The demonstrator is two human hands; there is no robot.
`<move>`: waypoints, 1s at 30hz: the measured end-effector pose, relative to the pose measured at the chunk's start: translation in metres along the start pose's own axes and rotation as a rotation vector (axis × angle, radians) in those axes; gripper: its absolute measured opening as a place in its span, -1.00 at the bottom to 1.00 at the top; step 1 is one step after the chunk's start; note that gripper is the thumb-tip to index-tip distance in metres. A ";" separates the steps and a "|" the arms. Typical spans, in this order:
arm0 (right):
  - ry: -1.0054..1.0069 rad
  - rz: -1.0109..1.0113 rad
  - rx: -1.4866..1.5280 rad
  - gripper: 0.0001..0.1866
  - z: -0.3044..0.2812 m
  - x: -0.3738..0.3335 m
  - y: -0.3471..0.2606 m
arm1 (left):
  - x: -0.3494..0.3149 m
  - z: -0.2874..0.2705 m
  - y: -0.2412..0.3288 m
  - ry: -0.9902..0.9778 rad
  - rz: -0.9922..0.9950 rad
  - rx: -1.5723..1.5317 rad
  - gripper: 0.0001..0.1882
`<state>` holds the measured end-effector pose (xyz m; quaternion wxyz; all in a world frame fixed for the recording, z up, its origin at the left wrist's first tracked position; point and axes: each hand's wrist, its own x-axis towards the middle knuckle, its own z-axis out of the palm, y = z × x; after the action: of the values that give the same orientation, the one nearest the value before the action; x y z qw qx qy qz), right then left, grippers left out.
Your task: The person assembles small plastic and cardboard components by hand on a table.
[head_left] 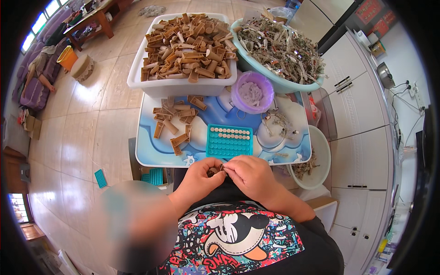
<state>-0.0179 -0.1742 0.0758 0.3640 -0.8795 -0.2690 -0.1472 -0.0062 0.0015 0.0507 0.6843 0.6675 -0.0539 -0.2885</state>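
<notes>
Both hands meet just off the near edge of the table (149,126), close to my lap. My left hand (200,178) is closed around a small brown piece (212,172), mostly hidden by the fingers. Against it, my right hand (250,175) pinches with thumb and fingertips; what it grips is too small to make out. Right beyond the hands lies a teal tray (229,156) of round cells, its far rows filled with pale discs. Loose brown plastic holders (170,126) lie to the left on the table.
A white tub (183,87) heaped with brown holders stands at the back, beside a pale teal basin (293,87) of tangled wiry parts. A purple bowl (253,109) holds pale pieces. Another basin (324,160) stands right. Cabinets (357,160) line the right side.
</notes>
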 end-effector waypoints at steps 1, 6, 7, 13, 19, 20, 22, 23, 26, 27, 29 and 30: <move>0.016 -0.021 -0.029 -0.85 0.001 0.000 -0.001 | 0.000 0.000 0.001 0.009 -0.002 -0.008 -0.88; 0.085 -0.007 -0.069 -0.86 0.001 0.001 0.000 | -0.005 0.001 0.009 -0.010 0.034 0.036 -0.86; 0.122 -0.006 -0.102 -0.85 0.000 0.002 0.004 | -0.006 -0.001 0.009 0.069 0.098 -0.034 -0.82; 0.198 0.054 0.135 -0.88 -0.012 0.011 0.013 | -0.002 -0.018 0.028 0.067 0.045 -0.667 -0.73; 0.216 0.067 0.269 -0.91 -0.002 0.022 0.006 | 0.009 -0.008 0.023 -0.055 -0.093 -0.991 -0.64; 0.246 0.080 0.278 -0.91 0.002 0.022 0.006 | 0.009 -0.006 0.021 -0.094 -0.092 -1.055 -0.64; 0.257 0.092 0.280 -0.92 0.006 0.020 0.009 | 0.010 -0.005 0.020 -0.089 -0.093 -1.071 -0.64; 0.265 0.099 0.281 -0.92 0.008 0.019 0.009 | 0.010 -0.004 0.018 -0.096 -0.097 -1.083 -0.64; 0.287 0.105 0.299 -0.91 0.013 0.018 0.009 | 0.012 -0.003 0.010 -0.110 -0.095 -1.065 -0.62; 0.304 0.107 0.312 -0.90 0.014 0.018 0.009 | 0.012 -0.002 0.009 -0.121 -0.092 -1.033 -0.61; 0.304 0.101 0.309 -0.89 0.018 0.018 0.010 | 0.011 0.002 0.010 -0.102 -0.103 -1.005 -0.61; 0.304 0.095 0.304 -0.88 0.019 0.018 0.011 | 0.011 0.003 0.010 -0.085 -0.114 -0.979 -0.61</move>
<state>0.0048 -0.1601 0.0644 0.5352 -0.7940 -0.1882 -0.2186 0.0045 -0.0067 0.0576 0.8979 0.2572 0.0966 -0.3439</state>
